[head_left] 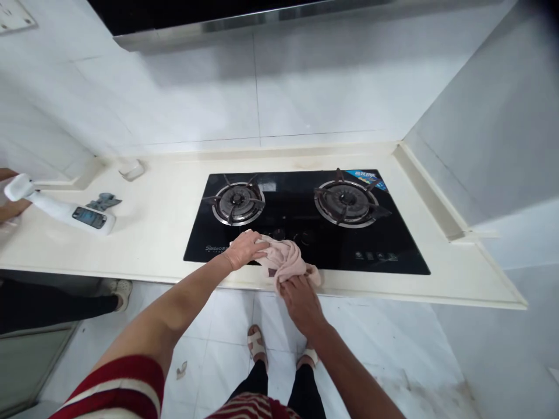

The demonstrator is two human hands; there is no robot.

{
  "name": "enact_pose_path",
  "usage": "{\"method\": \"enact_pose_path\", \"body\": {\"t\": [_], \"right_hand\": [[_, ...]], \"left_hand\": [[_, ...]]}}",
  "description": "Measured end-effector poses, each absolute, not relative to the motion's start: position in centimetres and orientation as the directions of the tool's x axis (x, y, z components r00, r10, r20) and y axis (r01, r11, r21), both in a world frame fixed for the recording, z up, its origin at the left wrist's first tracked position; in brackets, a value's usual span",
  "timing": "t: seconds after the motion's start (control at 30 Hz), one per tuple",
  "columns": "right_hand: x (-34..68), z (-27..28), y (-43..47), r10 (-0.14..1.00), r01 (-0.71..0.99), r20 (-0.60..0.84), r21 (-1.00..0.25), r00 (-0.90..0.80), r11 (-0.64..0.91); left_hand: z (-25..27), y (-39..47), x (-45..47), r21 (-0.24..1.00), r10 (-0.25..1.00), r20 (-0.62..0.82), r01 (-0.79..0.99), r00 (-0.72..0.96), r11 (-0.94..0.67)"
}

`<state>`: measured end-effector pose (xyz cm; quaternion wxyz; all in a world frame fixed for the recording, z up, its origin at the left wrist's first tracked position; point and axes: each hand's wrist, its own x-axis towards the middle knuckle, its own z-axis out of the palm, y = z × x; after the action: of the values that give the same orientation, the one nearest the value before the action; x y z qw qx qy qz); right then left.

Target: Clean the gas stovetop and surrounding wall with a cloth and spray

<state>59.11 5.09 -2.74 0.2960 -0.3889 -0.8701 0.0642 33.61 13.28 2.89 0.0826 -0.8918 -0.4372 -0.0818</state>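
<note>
A pale pink cloth (286,256), bunched and twisted, lies over the front edge of the black glass gas hob (283,203). My left hand (248,250) grips the cloth's left end, low over the front of the hob. On the cloth's lower right end, my right hand (301,299) is closed with bent fingers, just in front of the counter edge. Behind the cloth are the control knobs (278,234), partly covered by it. Two burners with dark pan supports, the left burner (238,201) and the right burner (347,201), sit farther back.
On the cream counter (157,209) at left lie a white handheld device (70,212) with a dark screen, a grey crumpled rag (103,202) and a small whitish piece (131,170). Another person's leg (56,305) shows at left. A range hood (244,20) overhangs the back.
</note>
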Motion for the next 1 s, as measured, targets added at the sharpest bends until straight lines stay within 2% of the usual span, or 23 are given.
{"method": "enact_pose_path", "body": {"t": [0.17,0.27,0.33,0.47,0.57,0.7,0.77,0.87,1.0], "right_hand": [[65.8,-3.0,5.7,0.741,0.693,0.472,-0.316,-0.477,0.648],[66.2,-2.9,5.1,0.768,0.756,0.465,-0.269,-0.441,0.597],[62.9,-2.7,4.3,0.770,0.759,0.449,-0.257,-0.454,0.598],[52.5,-1.8,2.5,0.754,0.694,0.418,-0.323,-0.506,0.644],[48.8,-1.4,2.2,0.753,0.674,0.384,-0.344,-0.535,0.654],[55.4,-2.3,3.8,0.718,0.647,0.396,-0.320,-0.572,0.692],[61.3,-2.9,4.7,0.742,0.707,0.468,-0.296,-0.479,0.643],[67.0,-3.2,5.4,0.767,0.752,0.492,-0.292,-0.411,0.591],[62.5,-3.0,4.2,0.794,0.754,0.471,-0.336,-0.385,0.564]], "left_hand": [[2.4,13.2,31.6,-0.054,0.780,0.240,0.810,0.578,-0.584],[1.9,13.2,31.4,-0.014,0.776,0.275,0.810,0.567,-0.587],[1.8,13.2,31.5,0.019,0.779,0.301,0.813,0.550,-0.582],[1.7,13.1,31.6,0.050,0.785,0.312,0.816,0.535,-0.576],[1.7,13.1,31.5,0.064,0.796,0.313,0.825,0.517,-0.561],[1.7,13.1,31.4,0.085,0.798,0.323,0.824,0.509,-0.560],[1.7,13.0,31.5,0.091,0.799,0.320,0.823,0.509,-0.561],[1.7,13.0,31.6,0.087,0.801,0.309,0.823,0.513,-0.561],[1.6,13.0,31.7,0.075,0.808,0.305,0.833,0.504,-0.548]]}}
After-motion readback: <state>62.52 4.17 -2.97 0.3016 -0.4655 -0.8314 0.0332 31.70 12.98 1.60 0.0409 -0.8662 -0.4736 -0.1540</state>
